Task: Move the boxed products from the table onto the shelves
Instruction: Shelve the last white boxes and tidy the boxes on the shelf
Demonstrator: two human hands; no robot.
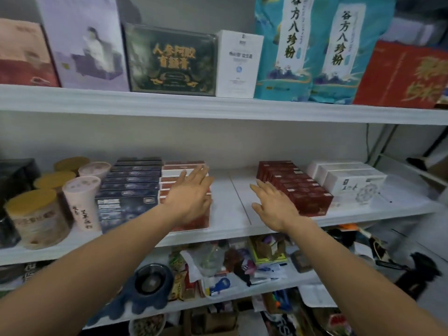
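At far left stand round canisters with mustard-yellow lids (34, 214), and just beside them two pale cups with handwriting down the side (83, 202). At the top right, two tall teal bags (281, 47) stand upright side by side, next to a red paper bag (400, 73). Lower down, a dark blue paw-shaped pet bowl (150, 282) sits left of a jumble of small packets (242, 265).

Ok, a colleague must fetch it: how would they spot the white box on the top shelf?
Find the top shelf. Near its middle the white box stands upright, between a dark green box with gold lettering and two teal bags. It alone there is white.
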